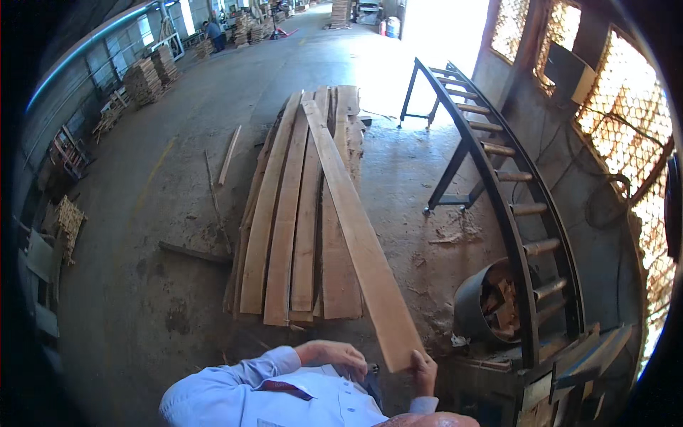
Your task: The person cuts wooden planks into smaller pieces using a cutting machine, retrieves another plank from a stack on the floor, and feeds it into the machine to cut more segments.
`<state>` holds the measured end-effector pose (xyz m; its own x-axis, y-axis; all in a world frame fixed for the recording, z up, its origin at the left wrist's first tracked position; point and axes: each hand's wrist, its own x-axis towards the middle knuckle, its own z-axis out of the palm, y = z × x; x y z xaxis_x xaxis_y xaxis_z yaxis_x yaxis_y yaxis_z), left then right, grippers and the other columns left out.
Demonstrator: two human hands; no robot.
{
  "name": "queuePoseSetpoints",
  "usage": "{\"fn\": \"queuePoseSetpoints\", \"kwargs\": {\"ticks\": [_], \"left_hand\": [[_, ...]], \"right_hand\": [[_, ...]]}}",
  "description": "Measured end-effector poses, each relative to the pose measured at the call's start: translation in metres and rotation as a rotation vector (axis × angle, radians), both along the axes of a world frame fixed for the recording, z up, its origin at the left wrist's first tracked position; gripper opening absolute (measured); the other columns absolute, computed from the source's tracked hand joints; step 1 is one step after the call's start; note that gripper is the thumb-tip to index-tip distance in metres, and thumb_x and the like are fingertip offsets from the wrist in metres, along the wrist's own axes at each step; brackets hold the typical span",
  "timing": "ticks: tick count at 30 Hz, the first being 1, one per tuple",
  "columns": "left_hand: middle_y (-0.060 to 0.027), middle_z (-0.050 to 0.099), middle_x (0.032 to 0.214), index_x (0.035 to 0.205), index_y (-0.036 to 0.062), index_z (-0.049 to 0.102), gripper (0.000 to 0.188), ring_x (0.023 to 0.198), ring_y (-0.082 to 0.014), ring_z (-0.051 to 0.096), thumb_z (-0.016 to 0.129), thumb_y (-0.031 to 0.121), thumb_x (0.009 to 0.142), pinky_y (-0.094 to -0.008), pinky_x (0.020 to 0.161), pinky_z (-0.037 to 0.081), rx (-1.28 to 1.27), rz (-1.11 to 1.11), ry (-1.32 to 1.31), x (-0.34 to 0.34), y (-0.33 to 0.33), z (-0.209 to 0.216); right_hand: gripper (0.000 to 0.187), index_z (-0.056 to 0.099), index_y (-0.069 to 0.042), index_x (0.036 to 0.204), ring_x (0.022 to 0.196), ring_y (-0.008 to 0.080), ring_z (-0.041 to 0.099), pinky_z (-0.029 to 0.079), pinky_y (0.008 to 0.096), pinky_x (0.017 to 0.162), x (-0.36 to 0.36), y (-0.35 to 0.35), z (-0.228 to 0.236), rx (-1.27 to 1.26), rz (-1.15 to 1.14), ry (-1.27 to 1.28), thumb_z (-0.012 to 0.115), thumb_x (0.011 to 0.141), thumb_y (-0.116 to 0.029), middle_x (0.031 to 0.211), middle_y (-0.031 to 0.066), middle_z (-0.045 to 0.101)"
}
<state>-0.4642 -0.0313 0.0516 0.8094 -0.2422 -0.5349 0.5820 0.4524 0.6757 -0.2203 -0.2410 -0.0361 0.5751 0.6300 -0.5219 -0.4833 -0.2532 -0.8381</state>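
Note:
My right hand grips the near end of a long wooden board by its right corner. The board slants away to the left, its far end resting over a stack of planks on the floor. In front of my chest is my left hand, bent inward with its fingers loosely curved and apart. It holds nothing that I can see and is apart from the board. The stacked planks lie lengthwise, side by side, with some rough bark edges.
A black roller conveyor runs along the right wall. Beneath it stands a round bin of wood scraps. Loose strips and a dark wood piece lie left of the stack. Far back, a person stands near stacked lumber.

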Motion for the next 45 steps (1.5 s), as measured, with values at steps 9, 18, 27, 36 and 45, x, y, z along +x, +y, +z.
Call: {"fn": "queuePoseSetpoints", "kwargs": {"ticks": [9,18,27,36,45], "left_hand": [[-0.0161,0.066,0.114,0.119,-0.0018,0.058,0.051,0.095,-0.0252,0.066,0.058,0.045,0.100,-0.0402,0.083,0.057,0.234,0.692,0.210,0.072,0.066,-0.109],[-0.0121,0.059,0.126,0.134,0.0068,0.050,0.068,0.106,-0.0313,0.061,0.064,0.058,0.091,-0.0457,0.093,0.052,-0.051,0.943,0.259,0.144,0.076,-0.171],[-0.0081,0.063,0.129,0.133,0.0040,0.056,0.042,0.121,-0.0260,0.057,0.061,0.027,0.098,-0.0430,0.108,0.043,-0.244,1.140,-0.023,0.174,0.134,-0.224],[-0.0114,0.059,0.134,0.134,0.0036,0.053,0.040,0.123,-0.0310,0.055,0.058,0.026,0.100,-0.0490,0.110,0.041,-0.109,1.119,0.136,0.238,0.147,-0.229],[-0.0130,0.062,0.130,0.129,0.0044,0.055,0.034,0.121,-0.0327,0.057,0.055,0.023,0.101,-0.0494,0.108,0.043,-0.169,1.097,0.230,0.267,0.079,-0.176]], "right_hand": [[0.052,0.060,0.005,0.126,0.102,0.0218,0.063,0.050,0.0343,0.092,0.003,-0.248,0.063,-0.138,-0.762,-0.240,0.064,0.098,-0.038,0.114,0.0126,0.067],[0.053,0.066,0.008,0.117,0.094,0.0218,0.061,0.048,0.0330,0.088,0.005,-0.400,0.124,-0.744,-0.819,-0.524,0.056,0.101,-0.042,0.105,0.0140,0.070],[0.054,0.066,0.007,0.107,0.089,0.0205,0.059,0.047,0.0348,0.083,0.030,-0.381,0.135,-0.933,-0.835,-0.519,0.054,0.102,-0.045,0.096,0.0130,0.067],[0.057,0.064,0.002,0.126,0.112,0.0440,0.062,0.047,0.0445,0.094,0.102,-0.364,0.101,-1.274,-0.869,-0.551,0.045,0.103,-0.046,0.119,0.0275,0.066],[0.054,0.066,0.007,0.112,0.094,0.0448,0.064,0.047,0.0466,0.083,0.079,-0.454,0.048,-1.237,-0.896,-0.725,0.045,0.104,-0.042,0.102,0.0288,0.068]]}}
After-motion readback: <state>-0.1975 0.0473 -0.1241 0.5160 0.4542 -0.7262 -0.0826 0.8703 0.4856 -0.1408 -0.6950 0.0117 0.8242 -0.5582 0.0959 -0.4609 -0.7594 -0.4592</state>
